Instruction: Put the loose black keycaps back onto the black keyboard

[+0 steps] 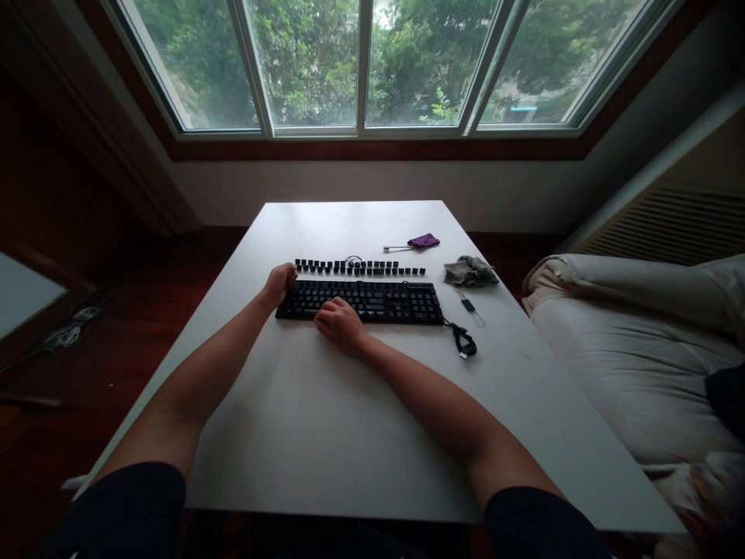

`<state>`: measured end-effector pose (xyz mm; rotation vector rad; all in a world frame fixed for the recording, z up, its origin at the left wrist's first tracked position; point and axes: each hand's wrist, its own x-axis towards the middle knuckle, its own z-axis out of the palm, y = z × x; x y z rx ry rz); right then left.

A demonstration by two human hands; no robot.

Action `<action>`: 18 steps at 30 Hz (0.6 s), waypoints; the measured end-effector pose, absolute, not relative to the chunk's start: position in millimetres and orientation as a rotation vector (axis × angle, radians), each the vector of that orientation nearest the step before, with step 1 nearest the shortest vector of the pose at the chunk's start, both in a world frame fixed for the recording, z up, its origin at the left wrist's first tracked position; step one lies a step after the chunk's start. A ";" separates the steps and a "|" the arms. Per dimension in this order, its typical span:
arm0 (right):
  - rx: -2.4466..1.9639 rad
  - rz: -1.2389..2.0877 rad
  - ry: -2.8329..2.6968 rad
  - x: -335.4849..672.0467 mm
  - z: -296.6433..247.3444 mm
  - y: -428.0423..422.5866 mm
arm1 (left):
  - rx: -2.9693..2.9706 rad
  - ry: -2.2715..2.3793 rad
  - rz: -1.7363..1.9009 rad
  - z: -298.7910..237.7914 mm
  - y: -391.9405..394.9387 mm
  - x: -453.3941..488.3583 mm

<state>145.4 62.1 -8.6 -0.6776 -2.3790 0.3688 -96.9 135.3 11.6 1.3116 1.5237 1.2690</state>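
Note:
A black keyboard lies across the middle of the white table. Behind it runs a row of several loose black keycaps. My left hand is at the keyboard's far left corner, next to the row's left end, with its fingers curled shut; what it holds, if anything, is hidden. My right hand rests on the keyboard's front left part, fingers curled down onto the keys. The keyboard's black cable lies coiled off its right end.
A purple-handled brush lies behind the keycaps. A crumpled grey cloth and a small wire tool sit at the right. A pale sofa stands right of the table. Windows fill the far wall.

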 end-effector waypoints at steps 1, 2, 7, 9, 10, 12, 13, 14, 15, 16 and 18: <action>-0.680 0.369 -2.382 145.7 -8.2 61.8 | 1.311 1.528 1.276 12.1 136.5 -97.3; -0.684 0.369 -2.383 146.0 -7.9 61.6 | 1.309 1.536 1.286 12.9 138.2 -98.3; -0.684 0.355 -2.379 146.8 -8.1 61.6 | 1.316 1.681 1.370 15.2 151.3 -113.8; -0.683 0.350 -2.382 146.7 -8.2 61.8 | 1.447 1.898 1.365 13.0 157.2 -123.4; -0.684 0.349 -2.382 146.8 -8.2 61.8 | 1.535 1.965 1.294 11.3 160.2 -128.2; -0.684 0.346 -2.381 147.2 -8.0 62.0 | 1.697 2.033 1.117 6.7 166.2 -136.4; -0.683 0.344 -2.379 147.5 -7.9 62.2 | 1.751 2.053 1.042 4.0 169.1 -139.6; -0.682 0.343 -2.379 147.8 -7.8 62.3 | 1.790 2.060 0.980 1.2 172.0 -142.1; -0.681 0.341 -2.379 148.1 -7.6 62.6 | 1.813 2.066 0.935 -1.8 174.7 -143.9; -0.681 0.340 -2.382 148.4 -7.3 62.8 | 1.823 2.070 0.905 -4.7 177.2 -145.2; -0.681 0.340 -2.389 148.7 -6.5 63.2 | 1.826 2.074 0.879 -9.9 181.6 -146.8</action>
